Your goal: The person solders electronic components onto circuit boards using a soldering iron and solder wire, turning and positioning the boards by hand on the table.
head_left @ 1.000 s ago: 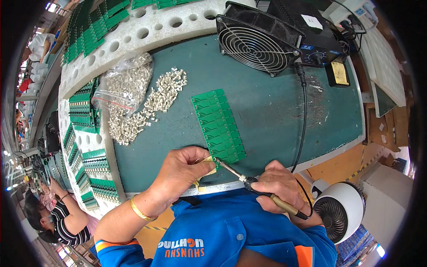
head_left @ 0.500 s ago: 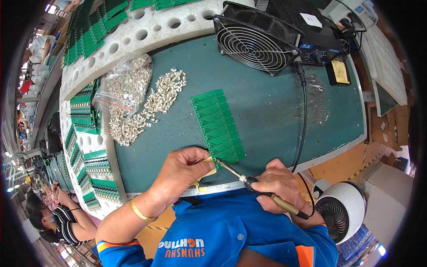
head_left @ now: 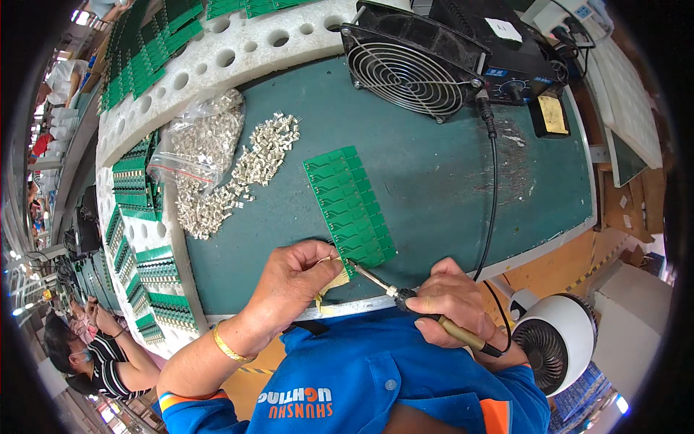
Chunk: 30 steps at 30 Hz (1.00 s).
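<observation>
A green circuit board panel (head_left: 350,195) lies at an angle on the green work mat (head_left: 434,188). My left hand (head_left: 303,271) is closed at the panel's lower left corner, pinching a crumpled yellow piece (head_left: 332,288); anything else between those fingers is too small to make out. My right hand (head_left: 455,307) grips a soldering iron (head_left: 459,333), whose metal tip touches or nearly touches that same corner beside my left fingertips. Left of the panel sit a pile of small silvery-white components (head_left: 260,155) and a clear bag of similar parts (head_left: 194,152).
Foam trays (head_left: 126,130) holding many boards border the left and back. A black fan (head_left: 408,76), a soldering station (head_left: 513,83) and a yellow sponge holder (head_left: 551,117) stand back right. A white fan (head_left: 549,340) is right of me; a co-worker (head_left: 119,362) works at lower left.
The board panel and my left hand have shifted very slightly leftward, the iron's tip with them. The co-worker's hands have moved. My grip looks the same.
</observation>
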Available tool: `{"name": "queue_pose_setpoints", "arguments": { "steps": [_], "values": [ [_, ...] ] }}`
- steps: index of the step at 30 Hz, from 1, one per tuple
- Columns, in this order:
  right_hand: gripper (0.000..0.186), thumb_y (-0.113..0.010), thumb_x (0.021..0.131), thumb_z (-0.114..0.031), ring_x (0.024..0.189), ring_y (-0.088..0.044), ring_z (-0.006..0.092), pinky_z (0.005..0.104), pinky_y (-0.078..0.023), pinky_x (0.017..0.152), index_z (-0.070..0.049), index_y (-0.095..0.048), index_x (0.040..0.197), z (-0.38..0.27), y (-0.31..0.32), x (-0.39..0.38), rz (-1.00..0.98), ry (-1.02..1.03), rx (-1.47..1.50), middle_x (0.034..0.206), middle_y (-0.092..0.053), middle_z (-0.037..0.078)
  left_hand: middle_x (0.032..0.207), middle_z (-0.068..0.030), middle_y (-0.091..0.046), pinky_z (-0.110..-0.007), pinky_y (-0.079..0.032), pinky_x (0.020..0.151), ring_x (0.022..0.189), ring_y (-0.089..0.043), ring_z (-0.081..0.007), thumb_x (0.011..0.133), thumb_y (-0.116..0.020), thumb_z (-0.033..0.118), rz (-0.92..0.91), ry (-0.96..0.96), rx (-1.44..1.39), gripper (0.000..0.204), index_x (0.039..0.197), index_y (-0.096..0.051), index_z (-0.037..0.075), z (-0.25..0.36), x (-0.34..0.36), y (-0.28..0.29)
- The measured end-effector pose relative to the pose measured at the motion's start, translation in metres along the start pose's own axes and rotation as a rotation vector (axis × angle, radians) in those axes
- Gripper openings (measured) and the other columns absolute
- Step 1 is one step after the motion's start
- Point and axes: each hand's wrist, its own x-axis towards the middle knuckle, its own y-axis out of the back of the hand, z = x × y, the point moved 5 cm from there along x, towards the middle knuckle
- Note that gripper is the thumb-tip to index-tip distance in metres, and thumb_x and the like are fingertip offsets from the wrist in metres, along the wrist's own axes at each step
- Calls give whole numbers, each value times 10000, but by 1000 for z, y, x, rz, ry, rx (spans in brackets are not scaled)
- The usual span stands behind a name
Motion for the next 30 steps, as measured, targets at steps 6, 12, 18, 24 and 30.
{"name": "queue_pose_setpoints", "arguments": {
  "steps": [6, 12, 18, 24, 30],
  "values": [
    [271, -705, 774, -97, 637, -629, 180, 351, -408, 669, -69, -650, 1038, -1, 0, 2, 4, 9, -9, 733, -660, 26, 896, 0, -672, -203, -476, 713, 796, -583, -42, 926, -628, 72, -2, -13, 16, 105, 988, -673, 1, -2, 1, 1],
    [265, -716, 774, -117, 624, -624, 200, 363, -412, 670, -67, -654, 1027, 0, 5, -2, 26, 10, -7, 729, -659, 39, 898, 0, -671, -201, -475, 717, 796, -581, -43, 919, -626, 61, 5, -5, 38, 92, 974, -672, 5, 2, 0, 1],
    [256, -703, 849, -198, 611, -618, 223, 377, -421, 664, -49, -633, 1045, -1, 17, -7, 98, 14, 60, 719, -647, 61, 901, 3, -672, -200, -474, 724, 800, -582, -43, 913, -628, 56, 7, -4, 20, 76, 957, -670, 11, 0, 0, 2],
    [284, -679, 890, -249, 625, -614, 229, 384, -430, 664, -30, -616, 1059, 4, 18, -11, 149, 44, 121, 732, -646, 69, 901, 5, -674, -198, -474, 721, 804, -586, -42, 908, -627, 52, 14, -11, 27, 77, 957, -668, 8, 2, 3, 1],
    [254, -665, 893, -204, 618, -600, 244, 388, -447, 648, -14, -615, 1054, -13, 33, -7, 223, 69, 56, 730, -639, 84, 831, 26, -658, -201, -455, 642, 731, -574, -36, 889, -635, 67, 11, -27, 139, 95, 962, -671, 18, 4, 3, 2]
  ]
}}
